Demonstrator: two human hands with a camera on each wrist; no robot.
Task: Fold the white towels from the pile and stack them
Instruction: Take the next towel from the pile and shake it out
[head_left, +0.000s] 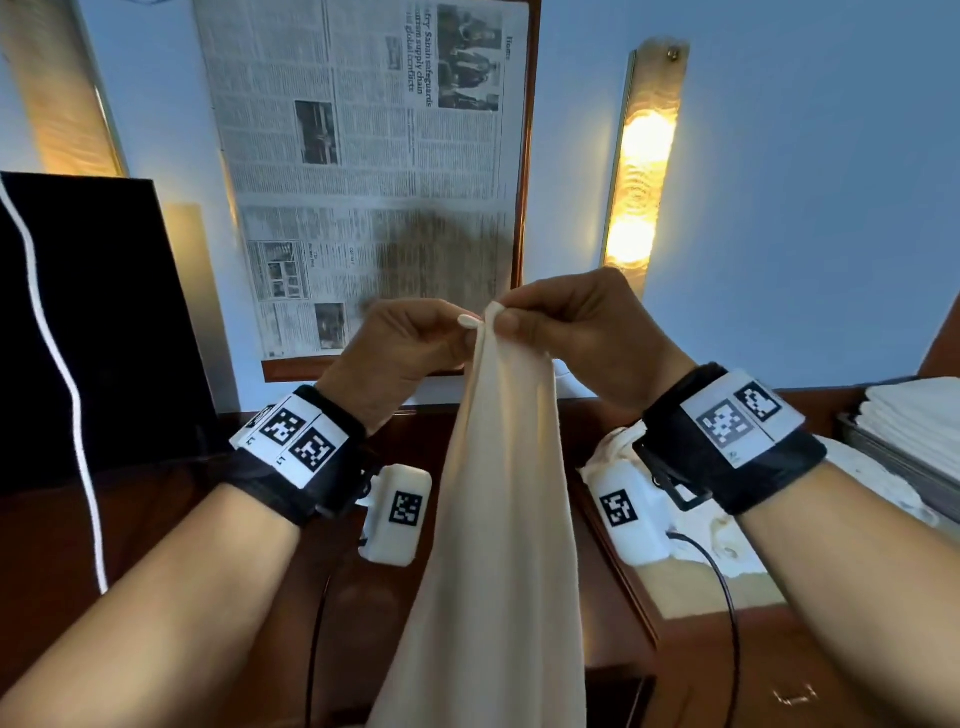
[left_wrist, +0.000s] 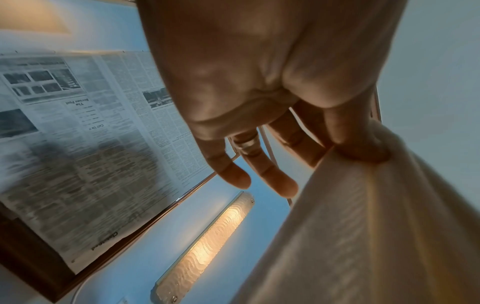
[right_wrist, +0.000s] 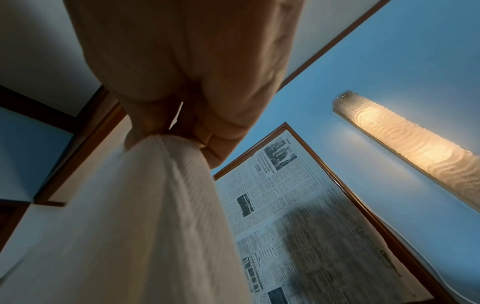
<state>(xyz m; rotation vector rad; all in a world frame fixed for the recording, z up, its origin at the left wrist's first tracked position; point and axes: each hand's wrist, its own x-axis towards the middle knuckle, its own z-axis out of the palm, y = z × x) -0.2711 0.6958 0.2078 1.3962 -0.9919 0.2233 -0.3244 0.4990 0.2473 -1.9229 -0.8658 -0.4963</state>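
Observation:
A white towel (head_left: 493, 519) hangs straight down in front of me, gathered into a narrow bunch at its top. My left hand (head_left: 415, 338) pinches that top edge between thumb and forefinger, and my right hand (head_left: 561, 322) pinches it right beside, the two hands touching. In the left wrist view the left thumb (left_wrist: 355, 142) presses into the towel (left_wrist: 376, 226) while the other fingers (left_wrist: 233, 174) hang loose. The right wrist view shows the right hand (right_wrist: 197, 86) clamped on the towel's (right_wrist: 145, 216) bunched top. A stack of folded white towels (head_left: 914, 415) sits at the far right.
A rumpled white pile (head_left: 717, 525) lies on the dark wooden table (head_left: 156, 519) under my right wrist. A black screen (head_left: 93, 322) stands at the left with a white cord (head_left: 57, 364). On the wall hang a framed newspaper (head_left: 363, 156) and a lit lamp (head_left: 644, 156).

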